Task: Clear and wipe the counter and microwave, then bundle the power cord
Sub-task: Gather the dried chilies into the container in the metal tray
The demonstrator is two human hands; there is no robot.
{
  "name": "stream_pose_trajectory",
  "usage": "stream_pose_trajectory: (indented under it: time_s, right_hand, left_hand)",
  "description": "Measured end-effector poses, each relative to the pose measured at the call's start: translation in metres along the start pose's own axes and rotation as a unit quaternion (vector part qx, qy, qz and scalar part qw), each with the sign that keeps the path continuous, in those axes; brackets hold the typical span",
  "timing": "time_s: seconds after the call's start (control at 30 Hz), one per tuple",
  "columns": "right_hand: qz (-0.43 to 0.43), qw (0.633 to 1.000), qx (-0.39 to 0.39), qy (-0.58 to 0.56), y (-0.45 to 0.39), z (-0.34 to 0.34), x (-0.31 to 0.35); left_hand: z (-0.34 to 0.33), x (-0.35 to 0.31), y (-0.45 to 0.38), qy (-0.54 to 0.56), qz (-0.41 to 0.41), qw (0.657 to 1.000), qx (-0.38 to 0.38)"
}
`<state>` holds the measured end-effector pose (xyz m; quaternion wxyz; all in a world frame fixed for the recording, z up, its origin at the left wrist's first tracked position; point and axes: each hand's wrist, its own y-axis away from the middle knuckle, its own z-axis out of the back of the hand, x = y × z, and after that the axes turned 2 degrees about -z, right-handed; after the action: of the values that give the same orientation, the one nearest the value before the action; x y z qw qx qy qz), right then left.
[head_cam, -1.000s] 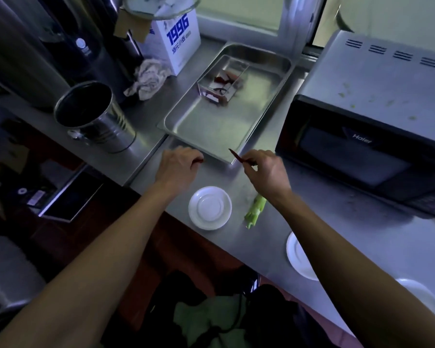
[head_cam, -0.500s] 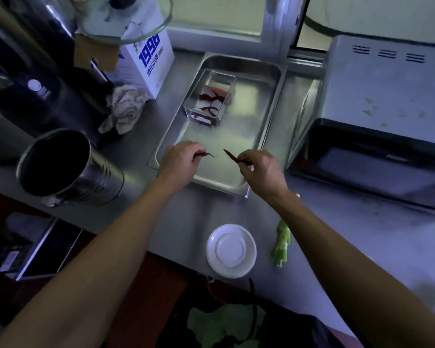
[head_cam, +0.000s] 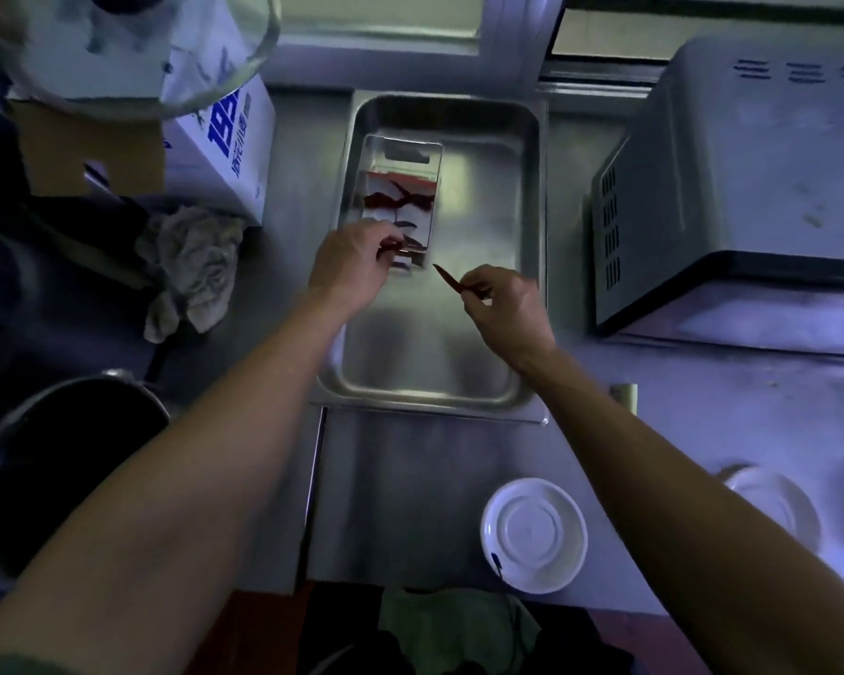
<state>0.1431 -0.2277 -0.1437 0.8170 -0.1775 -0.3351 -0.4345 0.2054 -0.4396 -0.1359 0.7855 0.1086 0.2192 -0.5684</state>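
Observation:
A steel tray (head_cam: 527,265) lies on the steel counter (head_cam: 410,499), and a clear plastic box (head_cam: 400,163) with several dried red chilies stands inside it. My left hand (head_cam: 349,270) reaches over the tray's left rim to the near end of the box, pinching a dried chili at the box's edge. Just right of it, over the tray, my right hand (head_cam: 505,304) pinches another dried red chili (head_cam: 447,277), its tip pointing toward the box. The grey microwave (head_cam: 732,187) stands to the right of the tray.
A crumpled rag (head_cam: 191,265) lies left of the tray beside a white carton (head_cam: 220,153). A metal bucket (head_cam: 54,460) stands at the near left. Two white saucers (head_cam: 534,533) (head_cam: 771,499) sit on the counter near its front edge.
Both hands moved away from the counter's front edge, over the tray, toward the clear box, each still pinching a chili. The left hand now reaches the box's near end.

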Motion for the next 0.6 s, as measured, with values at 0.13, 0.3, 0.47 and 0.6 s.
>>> stream_pose_trajectory:
  time_s: [0.13,0.3,0.47,0.6]
  right_hand:
    - [-0.013,0.999,-0.034,-0.005,-0.008,-0.002,-0.003]
    - [-0.014,0.999,-0.051,-0.010,-0.023,-0.006,0.000]
    - [-0.028,0.999,-0.042,-0.003,-0.047,-0.015,-0.003]
    - [-0.034,0.999,-0.036,0.009,-0.066,-0.026,-0.006]
  left_hand:
    - [0.002,0.014,-0.031,0.006,-0.009,1.000,0.025]
    - [-0.007,0.021,-0.057,0.003,-0.042,0.998,0.040]
    - [-0.017,0.034,-0.073,0.003,-0.051,0.997,0.065]
    - [-0.021,0.046,-0.082,0.007,-0.063,0.995,0.079]
